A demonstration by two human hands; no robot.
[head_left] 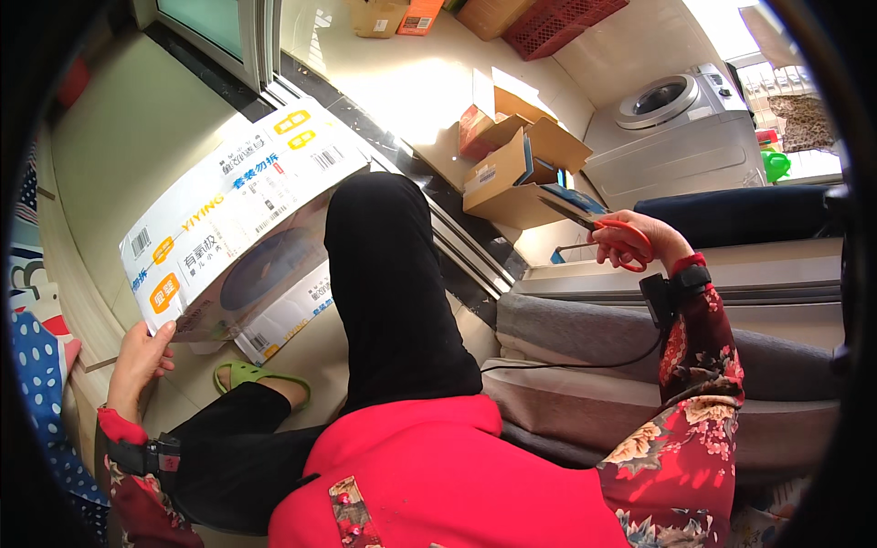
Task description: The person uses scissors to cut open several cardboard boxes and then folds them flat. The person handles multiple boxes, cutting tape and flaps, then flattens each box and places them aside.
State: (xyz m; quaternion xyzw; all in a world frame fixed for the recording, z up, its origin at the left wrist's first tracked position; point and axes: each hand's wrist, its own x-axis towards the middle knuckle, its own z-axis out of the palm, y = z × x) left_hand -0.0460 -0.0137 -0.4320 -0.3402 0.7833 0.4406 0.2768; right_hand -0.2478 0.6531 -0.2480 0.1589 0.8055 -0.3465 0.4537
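A large white printed carton [240,198] lies tilted on the tiled floor at the left, against my raised black-trousered knee. With its thumb on top of the carton's near left corner, my left hand [144,356] holds that corner. My right hand [634,240] is raised at the right, its fingers through and around the red handles of a pair of scissors [620,236]. The blades point up and left, in front of an opened brown cardboard box [503,181], well apart from the white carton.
A sliding-door track [452,243] crosses the floor beyond my knee. A washing machine [668,144] stands at the upper right, with a red plastic crate [555,24] and more boxes along the wall. At the right is a striped grey and brown cloth surface [616,404]. A black cable runs from my right wrist strap.
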